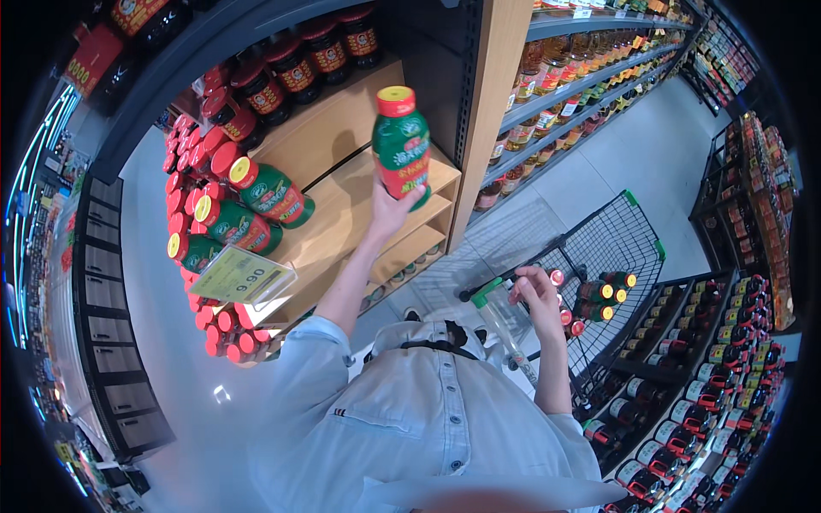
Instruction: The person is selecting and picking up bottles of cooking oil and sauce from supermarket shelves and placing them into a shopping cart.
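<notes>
Your left hand [389,209] gripped the green bottle [402,147] from below, upright over the wooden shelf [342,214]. Your right hand [537,295] was clenched on the cart handle [489,292], well apart from it.

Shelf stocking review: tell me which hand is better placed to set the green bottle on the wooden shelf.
Left. The left hand already holds the green bottle upright over the wooden shelf; the right hand grips the cart handle.
</notes>
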The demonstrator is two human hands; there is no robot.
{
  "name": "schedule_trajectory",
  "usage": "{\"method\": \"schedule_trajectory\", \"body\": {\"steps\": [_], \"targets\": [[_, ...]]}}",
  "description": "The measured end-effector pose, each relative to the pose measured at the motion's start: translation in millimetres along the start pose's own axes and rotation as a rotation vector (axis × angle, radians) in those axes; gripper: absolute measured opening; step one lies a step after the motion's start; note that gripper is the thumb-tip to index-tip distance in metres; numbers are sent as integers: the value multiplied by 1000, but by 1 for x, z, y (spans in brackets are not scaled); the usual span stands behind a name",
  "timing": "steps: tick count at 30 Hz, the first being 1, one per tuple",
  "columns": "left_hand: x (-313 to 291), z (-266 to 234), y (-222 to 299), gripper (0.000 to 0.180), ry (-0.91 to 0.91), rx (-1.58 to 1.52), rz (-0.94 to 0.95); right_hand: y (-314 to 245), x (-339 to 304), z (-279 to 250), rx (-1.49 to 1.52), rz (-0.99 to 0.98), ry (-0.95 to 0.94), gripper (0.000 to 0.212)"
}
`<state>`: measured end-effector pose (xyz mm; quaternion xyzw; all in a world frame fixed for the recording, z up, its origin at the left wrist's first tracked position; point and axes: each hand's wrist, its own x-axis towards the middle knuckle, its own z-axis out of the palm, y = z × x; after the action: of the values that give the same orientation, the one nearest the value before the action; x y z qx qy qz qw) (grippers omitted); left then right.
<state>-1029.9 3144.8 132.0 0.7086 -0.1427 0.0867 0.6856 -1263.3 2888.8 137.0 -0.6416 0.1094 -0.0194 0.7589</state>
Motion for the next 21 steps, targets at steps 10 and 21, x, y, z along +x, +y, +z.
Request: {"method": "schedule_trajectory", "body": {"steps": [10, 21], "targets": [[72, 3, -49, 75, 137, 245, 105, 12, -33, -35, 4, 90, 266, 25], [107, 10, -64, 70, 227, 432, -34, 34, -29, -45, 57, 151, 315, 20]]}}
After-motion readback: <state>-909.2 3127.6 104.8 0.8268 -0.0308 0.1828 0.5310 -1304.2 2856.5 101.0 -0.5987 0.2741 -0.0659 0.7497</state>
